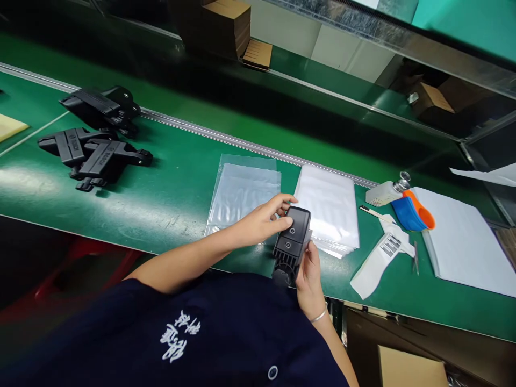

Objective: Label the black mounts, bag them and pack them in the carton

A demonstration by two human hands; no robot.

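A black plastic device (295, 228) with two round screw-like spots on its face and a ribbed lower end is held close to my body, over the table's front edge. My left hand (274, 217) rests its thumb on the upper face, its fingers curled at the far side. Gripping the lower right side is my right hand (310, 274), its fingers partly hidden behind the device. Just beyond lies a stack of white plastic sleeves (328, 207). Clear plastic bags (245, 188) lie flat beyond my left forearm.
Several black Bosch-marked devices (97, 156) lie at the left of the green table (173, 199). To the right are a metal-topped bottle (385, 192), a blue and orange holder (411, 209), a brush (374, 213), a white labelled strip (379, 263), tweezers (415, 258) and white sheets (471, 242). Cardboard pieces (226, 27) stand behind.
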